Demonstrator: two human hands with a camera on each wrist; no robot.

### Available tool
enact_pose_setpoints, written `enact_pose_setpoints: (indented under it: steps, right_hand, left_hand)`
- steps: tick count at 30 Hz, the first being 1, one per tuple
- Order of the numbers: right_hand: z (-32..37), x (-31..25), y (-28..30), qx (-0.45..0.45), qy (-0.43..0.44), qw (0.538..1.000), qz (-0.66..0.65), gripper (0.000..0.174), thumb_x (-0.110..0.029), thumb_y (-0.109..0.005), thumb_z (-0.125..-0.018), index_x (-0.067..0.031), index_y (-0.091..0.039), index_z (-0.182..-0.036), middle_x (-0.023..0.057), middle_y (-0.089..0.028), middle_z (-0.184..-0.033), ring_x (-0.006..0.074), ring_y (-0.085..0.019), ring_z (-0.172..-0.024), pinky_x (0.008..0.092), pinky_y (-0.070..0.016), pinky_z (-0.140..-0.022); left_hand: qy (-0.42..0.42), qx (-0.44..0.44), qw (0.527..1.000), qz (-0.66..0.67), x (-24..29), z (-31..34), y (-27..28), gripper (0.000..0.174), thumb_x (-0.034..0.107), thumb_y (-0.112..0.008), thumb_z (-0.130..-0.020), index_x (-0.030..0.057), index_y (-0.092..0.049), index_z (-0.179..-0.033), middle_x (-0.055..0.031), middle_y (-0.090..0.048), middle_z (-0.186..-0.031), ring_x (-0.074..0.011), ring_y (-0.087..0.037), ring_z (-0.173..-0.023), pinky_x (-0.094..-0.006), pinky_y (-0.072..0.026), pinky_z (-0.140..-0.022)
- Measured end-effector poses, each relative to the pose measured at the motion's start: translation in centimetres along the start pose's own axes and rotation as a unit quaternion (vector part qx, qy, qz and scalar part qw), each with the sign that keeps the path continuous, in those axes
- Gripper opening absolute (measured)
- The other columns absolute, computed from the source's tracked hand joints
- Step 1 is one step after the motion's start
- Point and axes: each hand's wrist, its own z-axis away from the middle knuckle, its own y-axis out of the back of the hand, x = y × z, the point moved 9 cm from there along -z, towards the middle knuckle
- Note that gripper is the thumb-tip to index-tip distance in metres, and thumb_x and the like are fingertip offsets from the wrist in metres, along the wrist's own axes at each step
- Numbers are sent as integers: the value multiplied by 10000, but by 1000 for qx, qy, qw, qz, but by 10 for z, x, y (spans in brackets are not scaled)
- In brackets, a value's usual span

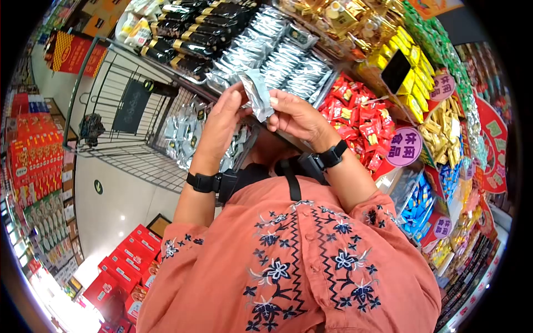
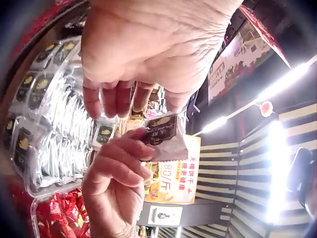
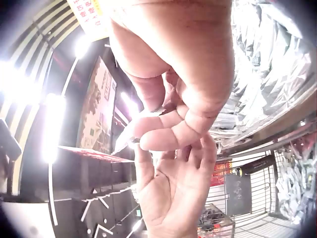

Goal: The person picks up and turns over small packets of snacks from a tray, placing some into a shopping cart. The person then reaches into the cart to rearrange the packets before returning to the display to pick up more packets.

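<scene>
A small silver-grey snack packet (image 1: 256, 94) with a dark label is held up in front of the chest. My right hand (image 1: 300, 116) pinches it between thumb and fingers, and the label of the packet (image 2: 162, 130) faces the left wrist view. My left hand (image 1: 221, 119) is beside it, its thumb right at the packet's edge. In the right wrist view the left hand (image 3: 173, 191) shows its palm, with loosely extended fingers apart from the thumb. Part of the packet (image 3: 124, 135) is hidden there behind the right hand's fingers.
A wire shopping cart (image 1: 127, 161) at the left holds many silver packets (image 1: 186, 133). Display bins ahead hold silver packets (image 1: 288, 64) and black packets (image 1: 202, 39). Red packets (image 1: 361, 114) fill a bin at the right, near a round purple sign (image 1: 403, 146). Red boxes (image 1: 119, 266) stand behind at lower left.
</scene>
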Motion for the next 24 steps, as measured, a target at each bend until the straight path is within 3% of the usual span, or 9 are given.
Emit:
enact_pose_setpoints:
  steps: [3, 4, 7, 11, 13, 16, 19, 21, 24]
  right_hand:
    - [4, -1, 1, -36, 3, 999, -25, 260, -197, -602, -1000, -25, -573, -1192, 63, -667, -984, 128, -654, -752, 329, -566, -705]
    - [5, 2, 5, -36, -1, 999, -34, 275, -227, -601, -1002, -30, -575, -1193, 78, -669, -982, 155, -661, -756, 348, -567, -715]
    - [10, 1, 15, -15, 21, 998, -60, 277, -254, -589, -1009, -44, -583, -1189, 91, -669, -970, 183, -673, -771, 358, -573, -718]
    - [18, -10, 51, 107, -41, 974, 194, 313, -254, -561, -1014, -28, -584, -1230, 119, -682, -1026, 215, -700, -853, 335, -600, -696]
    - [27, -32, 79, 211, -1, 943, 256, 351, -268, -576, -1002, -11, -592, -1240, 115, -679, -1057, 187, -693, -839, 315, -596, -686]
    - [43, -69, 77, 222, 78, 953, 190, 374, -290, -618, -983, -34, -597, -1255, 68, -664, -1027, 132, -657, -751, 277, -571, -673]
    - [42, -95, 68, 229, 113, 935, 248, 403, -300, -640, -971, -36, -596, -1273, 49, -652, -1015, 110, -643, -749, 257, -556, -668]
    - [37, -102, 69, 235, 112, 925, 278, 404, -276, -656, -961, -31, -598, -1278, 32, -645, -967, 92, -631, -738, 243, -544, -655]
    - [33, -105, 74, 233, 107, 925, 282, 347, -226, -670, -947, -19, -616, -1221, 12, -641, -881, 82, -627, -715, 231, -532, -637]
  left_hand:
    - [52, -98, 993, 30, -8, -14, -39, 498, 390, -481, -1055, 2, -521, -1366, -49, -641, -1163, -134, -581, -1086, -311, -449, -944]
    - [77, -122, 989, 16, -13, -17, -46, 444, 356, -548, -1031, -2, -568, -1292, -27, -648, -1038, -103, -602, -941, -280, -502, -833]
    - [107, -145, 983, -39, -20, -21, -62, 437, 307, -599, -1006, 2, -542, -1314, -45, -639, -983, -122, -613, -790, -282, -534, -722]
    - [40, -76, 988, -126, -4, -38, -67, 331, 260, -669, -967, 7, -611, -1172, -19, -649, -1000, -75, -612, -859, -246, -525, -711]
    - [-15, -85, 983, -164, -1, -53, -64, 317, 265, -675, -961, 28, -632, -1166, -19, -662, -1035, -66, -604, -886, -249, -517, -741]
    - [66, -74, 970, -223, -10, -63, -52, 326, 299, -680, -952, 44, -639, -1151, 4, -659, -981, -58, -602, -820, -216, -492, -644]
    - [109, -89, 943, -302, -12, -71, -55, 332, 343, -656, -963, 62, -648, -1138, 27, -650, -921, -34, -585, -709, -182, -448, -558]
    - [130, -112, 916, -364, -13, -76, -60, 338, 372, -638, -969, 69, -651, -1118, 37, -641, -867, -29, -569, -634, -171, -413, -511]
    - [137, -117, 924, -336, -25, -89, -58, 380, 419, -598, -981, 62, -649, -1102, 29, -634, -818, -49, -568, -582, -186, -393, -493]
